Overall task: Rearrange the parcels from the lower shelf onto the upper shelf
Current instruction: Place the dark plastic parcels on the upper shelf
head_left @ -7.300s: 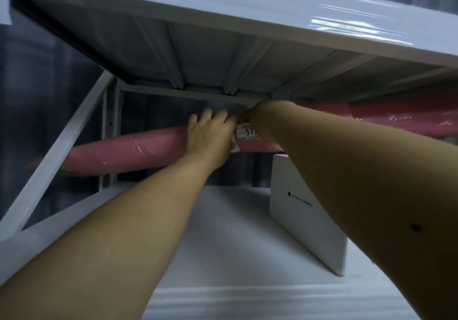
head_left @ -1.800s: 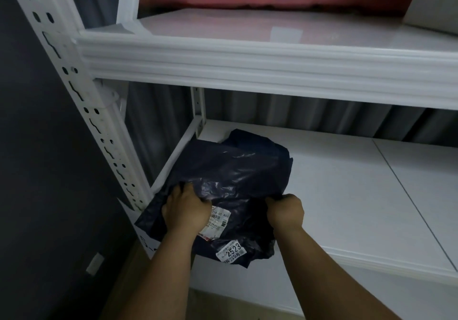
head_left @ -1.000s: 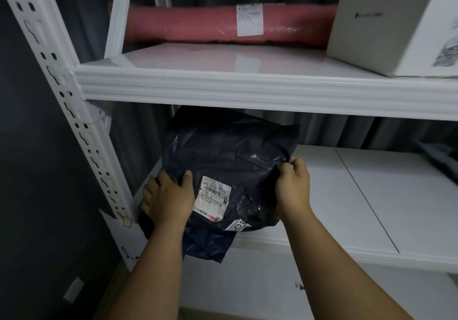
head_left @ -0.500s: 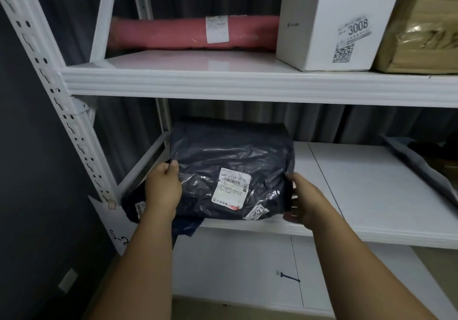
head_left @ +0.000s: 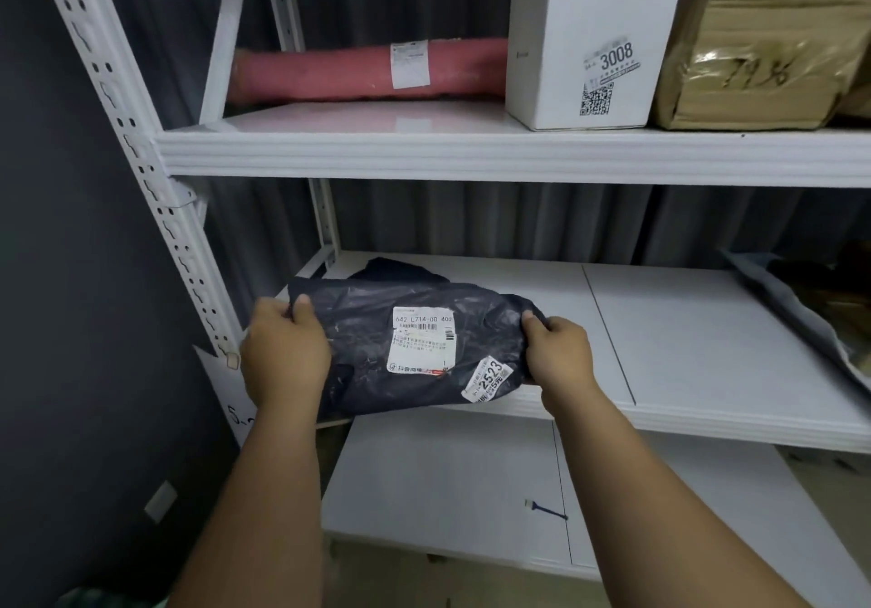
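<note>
A dark navy plastic parcel (head_left: 367, 339) with white labels, one reading 2523, is held in front of the lower shelf (head_left: 683, 348) at its left end. My left hand (head_left: 283, 358) grips the parcel's left edge and my right hand (head_left: 558, 353) grips its right edge. The parcel lies nearly flat with its label facing me. Another dark bag (head_left: 396, 270) peeks out behind it on the lower shelf. The upper shelf (head_left: 471, 155) carries a pink roll (head_left: 339, 72) at the back left, a white box (head_left: 589, 37) marked 3008 and a tan wrapped parcel (head_left: 763, 61).
A white slotted upright (head_left: 141, 174) stands at the left front of the rack, beside a dark wall. A grey bag (head_left: 801, 306) lies at the lower shelf's right end. A lower white board (head_left: 447, 480) sits below. Bare shelf surface shows in front of the pink roll.
Both hands have drawn the dark parcel out and toward me, tipping it from upright to nearly flat. The view has pulled back, showing more of the upper shelf.
</note>
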